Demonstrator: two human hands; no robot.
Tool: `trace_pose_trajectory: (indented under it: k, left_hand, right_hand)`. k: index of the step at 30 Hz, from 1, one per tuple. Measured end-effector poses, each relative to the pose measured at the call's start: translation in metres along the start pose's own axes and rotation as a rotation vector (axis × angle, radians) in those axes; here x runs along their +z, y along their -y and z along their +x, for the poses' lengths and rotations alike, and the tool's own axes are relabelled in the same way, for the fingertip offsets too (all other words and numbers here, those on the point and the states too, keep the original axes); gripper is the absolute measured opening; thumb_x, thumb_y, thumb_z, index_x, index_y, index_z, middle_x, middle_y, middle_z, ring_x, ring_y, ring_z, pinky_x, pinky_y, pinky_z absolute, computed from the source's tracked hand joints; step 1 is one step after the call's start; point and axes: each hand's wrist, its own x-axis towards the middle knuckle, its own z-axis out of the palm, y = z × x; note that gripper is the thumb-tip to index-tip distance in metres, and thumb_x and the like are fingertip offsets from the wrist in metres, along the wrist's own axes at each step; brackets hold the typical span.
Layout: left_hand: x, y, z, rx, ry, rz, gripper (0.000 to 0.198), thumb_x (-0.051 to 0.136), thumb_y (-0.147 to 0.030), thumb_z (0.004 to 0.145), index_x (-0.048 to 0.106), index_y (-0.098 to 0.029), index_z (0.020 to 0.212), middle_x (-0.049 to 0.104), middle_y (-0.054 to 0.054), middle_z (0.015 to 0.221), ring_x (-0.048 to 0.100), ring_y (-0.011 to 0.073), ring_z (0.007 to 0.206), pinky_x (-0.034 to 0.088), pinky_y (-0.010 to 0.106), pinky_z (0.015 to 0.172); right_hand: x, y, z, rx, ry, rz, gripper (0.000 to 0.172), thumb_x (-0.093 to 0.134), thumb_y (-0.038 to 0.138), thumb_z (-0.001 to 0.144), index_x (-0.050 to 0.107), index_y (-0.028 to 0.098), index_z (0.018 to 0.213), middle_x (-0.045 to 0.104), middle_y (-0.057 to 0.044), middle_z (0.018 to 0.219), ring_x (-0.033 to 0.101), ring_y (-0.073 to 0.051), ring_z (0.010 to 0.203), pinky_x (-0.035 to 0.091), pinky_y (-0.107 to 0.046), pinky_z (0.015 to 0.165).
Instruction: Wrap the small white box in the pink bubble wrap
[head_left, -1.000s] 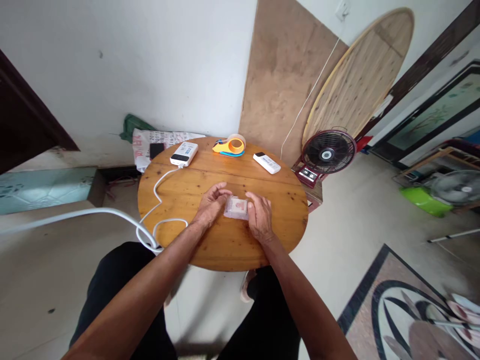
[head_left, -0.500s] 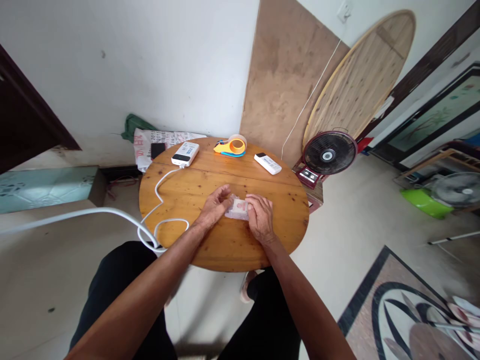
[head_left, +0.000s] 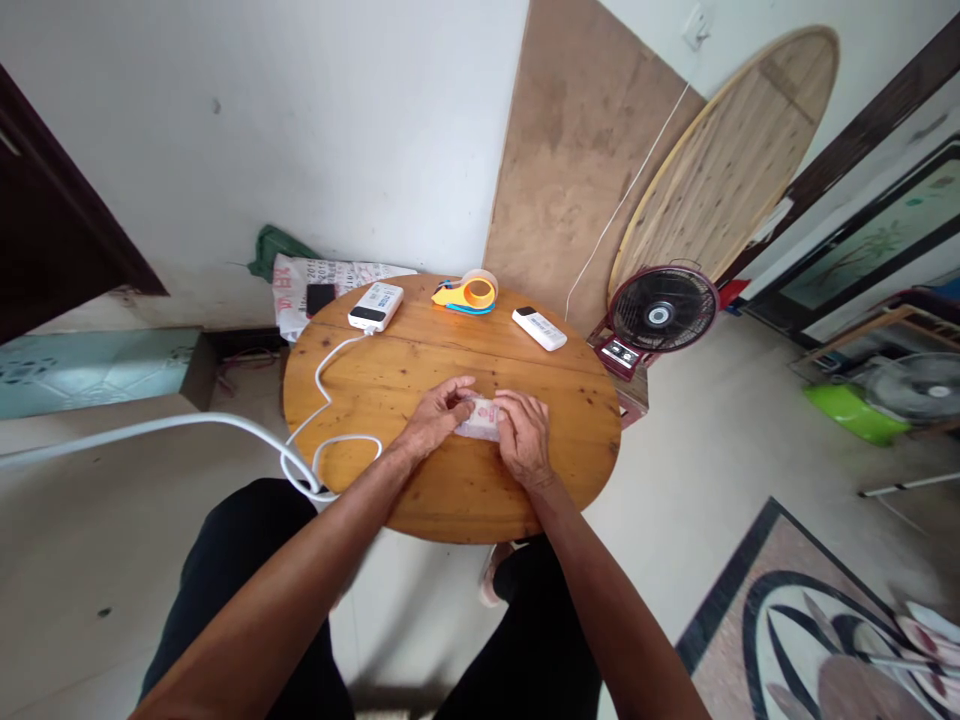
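Note:
A small clear plastic packet (head_left: 480, 418) with a whitish, red-printed face lies on the round wooden table (head_left: 450, 500), between my two hands. My left hand (head_left: 441, 415) grips its left end, thumb on top and fingers curled at the far side. On the right end rests my right hand (head_left: 521, 430), its fingers bent together over the packet and covering that part. Both hands are low against the tabletop.
At the table's far side are a white power bank (head_left: 376, 306) with a cable (head_left: 324, 375), an orange tape dispenser (head_left: 466, 293) and another white device (head_left: 539, 328). A black fan (head_left: 660, 312) stands beyond the right edge.
My left hand's fingers have shifted slightly right, further over the packet's left end. My right hand keeps its hold. The whole view has moved a little.

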Motion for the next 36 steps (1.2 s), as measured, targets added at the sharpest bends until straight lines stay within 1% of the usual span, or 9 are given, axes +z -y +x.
trace_pose_trajectory:
  k: [7, 15, 19, 22, 25, 28, 32, 34, 36]
  left_hand:
    - [0.001, 0.000, 0.000, 0.000, 0.021, -0.035, 0.050, 0.078, -0.032, 0.062, 0.062, -0.015, 0.107, 0.066, 0.001, 0.089, 0.059, 0.0124, 0.077, 0.046, 0.027, 0.074]
    - [0.002, -0.001, 0.000, -0.014, 0.020, -0.042, 0.046, 0.078, -0.033, 0.061, 0.064, -0.015, 0.101, 0.066, 0.000, 0.087, 0.058, 0.0117, 0.073, 0.045, 0.025, 0.069]
    - [0.003, 0.000, 0.001, 0.000, 0.019, -0.040, 0.045, 0.077, -0.034, 0.063, 0.064, -0.016, 0.102, 0.066, 0.001, 0.087, 0.059, 0.0119, 0.074, 0.045, 0.025, 0.069]
    - [0.003, 0.000, 0.001, -0.002, 0.008, -0.022, 0.045, 0.077, -0.035, 0.063, 0.065, -0.016, 0.102, 0.066, 0.001, 0.088, 0.059, 0.0124, 0.074, 0.046, 0.025, 0.069]
    - [0.004, 0.000, 0.000, -0.002, 0.004, -0.010, 0.045, 0.077, -0.035, 0.063, 0.065, -0.016, 0.102, 0.067, 0.001, 0.087, 0.059, 0.0124, 0.074, 0.046, 0.025, 0.070]
    - [0.004, -0.002, 0.000, 0.001, 0.019, -0.021, 0.044, 0.077, -0.034, 0.064, 0.064, -0.015, 0.102, 0.067, 0.001, 0.087, 0.060, 0.0123, 0.075, 0.047, 0.026, 0.072]
    - [0.003, -0.002, -0.001, -0.006, 0.042, -0.029, 0.046, 0.076, -0.033, 0.065, 0.062, -0.015, 0.105, 0.066, 0.001, 0.088, 0.059, 0.0121, 0.074, 0.046, 0.025, 0.071]
    - [0.003, -0.001, 0.000, 0.006, 0.052, -0.035, 0.048, 0.076, -0.033, 0.065, 0.060, -0.015, 0.107, 0.065, 0.001, 0.089, 0.059, 0.0119, 0.074, 0.046, 0.025, 0.069]
    - [0.003, 0.000, 0.002, 0.017, 0.061, -0.054, 0.052, 0.077, -0.033, 0.064, 0.058, -0.016, 0.109, 0.065, 0.001, 0.090, 0.059, 0.0121, 0.075, 0.046, 0.025, 0.069]
  right_hand:
    - [0.001, 0.001, -0.001, -0.018, 0.022, 0.000, 0.020, 0.047, 0.023, 0.091, 0.062, 0.023, 0.103, 0.065, -0.005, 0.117, 0.056, -0.021, 0.110, 0.035, -0.037, 0.095]
    - [0.000, 0.005, 0.000, -0.010, -0.028, 0.015, 0.020, 0.053, 0.028, 0.088, 0.061, 0.022, 0.106, 0.066, -0.007, 0.114, 0.057, -0.022, 0.108, 0.037, -0.037, 0.095]
    - [0.005, 0.000, 0.002, 0.061, -0.078, 0.067, 0.029, 0.057, 0.029, 0.085, 0.060, 0.021, 0.112, 0.067, -0.008, 0.114, 0.059, -0.023, 0.107, 0.040, -0.040, 0.095]
    - [0.008, -0.008, 0.004, 0.147, -0.077, 0.141, 0.027, 0.059, 0.030, 0.083, 0.063, 0.021, 0.108, 0.068, -0.008, 0.111, 0.061, -0.024, 0.105, 0.042, -0.041, 0.095]
    - [0.008, -0.013, 0.012, 0.184, -0.043, 0.221, 0.021, 0.061, 0.029, 0.081, 0.066, 0.022, 0.099, 0.070, -0.007, 0.107, 0.063, -0.024, 0.103, 0.046, -0.040, 0.094]
    - [0.006, -0.013, 0.023, 0.185, 0.034, 0.311, 0.013, 0.057, 0.026, 0.082, 0.069, 0.022, 0.088, 0.071, -0.005, 0.102, 0.065, -0.022, 0.098, 0.049, -0.036, 0.089]
    - [0.007, -0.016, 0.039, 0.285, 0.152, 0.412, 0.018, 0.054, 0.028, 0.084, 0.070, 0.021, 0.081, 0.073, -0.003, 0.087, 0.066, -0.019, 0.083, 0.051, -0.032, 0.078]
    - [0.011, -0.018, 0.045, 0.351, 0.169, 0.436, 0.018, 0.055, 0.029, 0.082, 0.070, 0.020, 0.079, 0.072, -0.002, 0.081, 0.066, -0.019, 0.076, 0.051, -0.031, 0.073]
    - [0.016, -0.020, 0.048, 0.386, 0.151, 0.456, 0.017, 0.056, 0.030, 0.080, 0.070, 0.019, 0.077, 0.072, -0.003, 0.081, 0.066, -0.019, 0.075, 0.051, -0.031, 0.072]
